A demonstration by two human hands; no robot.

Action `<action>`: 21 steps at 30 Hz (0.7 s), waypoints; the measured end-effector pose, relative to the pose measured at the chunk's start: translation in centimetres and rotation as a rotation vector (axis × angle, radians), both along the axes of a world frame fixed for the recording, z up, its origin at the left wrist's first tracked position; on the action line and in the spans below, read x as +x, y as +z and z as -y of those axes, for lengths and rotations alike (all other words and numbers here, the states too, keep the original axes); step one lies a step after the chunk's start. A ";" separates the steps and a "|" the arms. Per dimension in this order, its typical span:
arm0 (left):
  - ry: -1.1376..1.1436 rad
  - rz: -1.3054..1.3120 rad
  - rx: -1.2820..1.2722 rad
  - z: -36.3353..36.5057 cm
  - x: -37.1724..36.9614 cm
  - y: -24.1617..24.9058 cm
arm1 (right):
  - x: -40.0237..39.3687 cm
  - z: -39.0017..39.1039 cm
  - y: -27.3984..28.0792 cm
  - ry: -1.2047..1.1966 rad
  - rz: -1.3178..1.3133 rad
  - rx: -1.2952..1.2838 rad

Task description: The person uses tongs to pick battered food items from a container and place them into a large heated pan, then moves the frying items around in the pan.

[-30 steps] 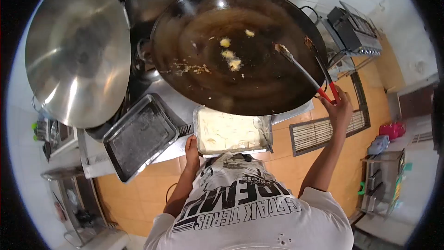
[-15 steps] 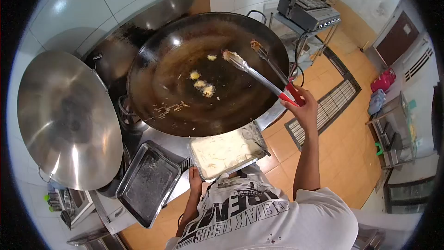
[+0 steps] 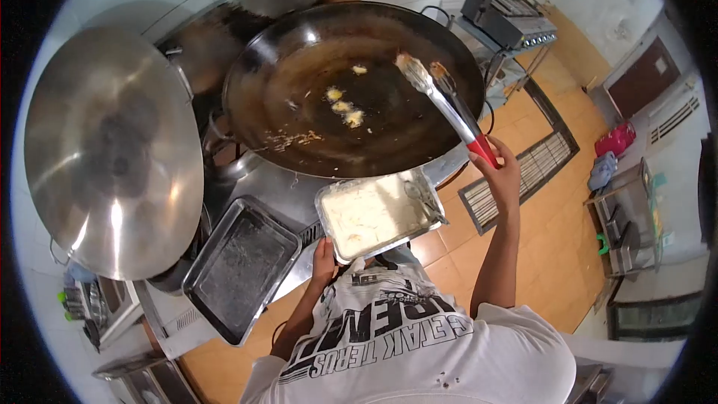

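In the head view, the right hand (image 3: 503, 174) at centre right is clamped on tongs (image 3: 446, 103) whose closed tips slant up-left over the wok (image 3: 351, 90), right of the frying pieces (image 3: 343, 105), while the left hand (image 3: 324, 258) grips the batter tray (image 3: 378, 213) below.

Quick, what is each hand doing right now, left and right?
Left hand: closed on the near edge of the batter tray.
Right hand: closed on the red-handled tongs, tips nearly together over the wok.
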State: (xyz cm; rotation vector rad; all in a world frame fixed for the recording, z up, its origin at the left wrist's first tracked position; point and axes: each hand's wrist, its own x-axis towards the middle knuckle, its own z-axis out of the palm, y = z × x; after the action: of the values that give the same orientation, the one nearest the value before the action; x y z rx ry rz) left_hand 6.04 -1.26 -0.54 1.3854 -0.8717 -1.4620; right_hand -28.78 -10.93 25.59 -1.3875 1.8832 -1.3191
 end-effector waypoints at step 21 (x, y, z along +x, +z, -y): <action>-0.038 0.017 -0.071 -0.7 0.8 -1.6 | 0.3 0.7 -1.0 -0.074 0.027 -0.104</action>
State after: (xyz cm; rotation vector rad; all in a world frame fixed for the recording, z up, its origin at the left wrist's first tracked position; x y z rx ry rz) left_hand 6.79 -0.61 -2.12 1.3366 -0.9567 -1.4364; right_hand -28.45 -11.68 24.59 -1.3546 1.8889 -1.4838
